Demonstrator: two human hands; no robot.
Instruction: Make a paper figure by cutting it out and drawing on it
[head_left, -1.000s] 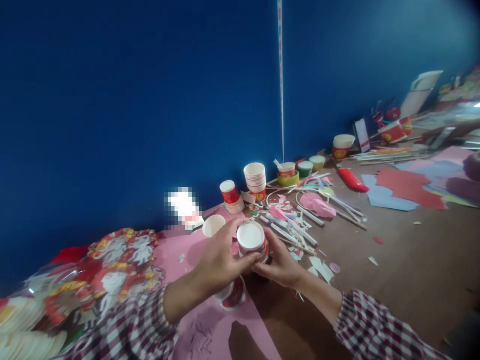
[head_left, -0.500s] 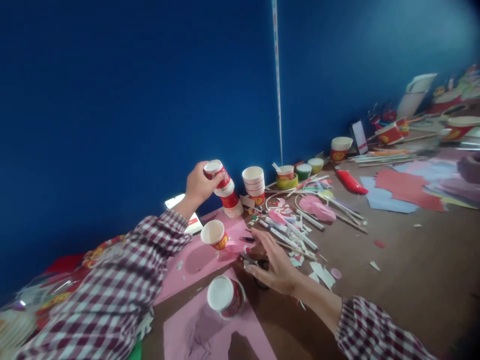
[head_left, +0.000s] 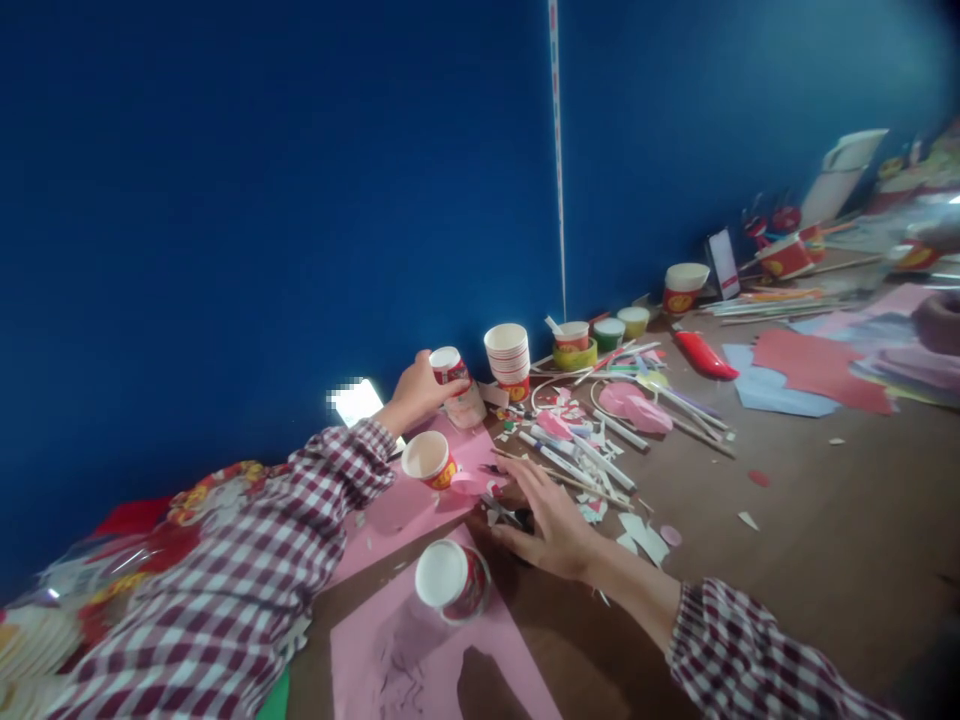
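My left hand [head_left: 421, 388] is wrapped round a small red-and-white paper cup [head_left: 448, 366] at the back of the table. Directly under it shows a paler cup-like piece [head_left: 466, 406]; whether the two are nested or only touching, I cannot tell. Just in front, another paper cup [head_left: 427, 458] with a pink paper strip stands on pink paper. My right hand [head_left: 551, 525] holds nothing and hovers low, fingers apart, over scissors [head_left: 514, 515] that it partly hides. Nearer me, a red-and-white cup [head_left: 442, 575] sits on a pink sheet [head_left: 375, 640] with dark pen lines.
A stack of paper cups [head_left: 508, 355] stands by the blue wall. Markers [head_left: 559, 455], sticks and paper scraps litter the table right of it. Farther right lie a red-handled knife-like tool [head_left: 705, 357] and coloured paper sheets [head_left: 817, 365]. A lit phone [head_left: 358, 400] is behind my left wrist.
My left hand has moved down and slightly right with its cup, so the column beneath it looks shorter. My right hand stays nearly in place.
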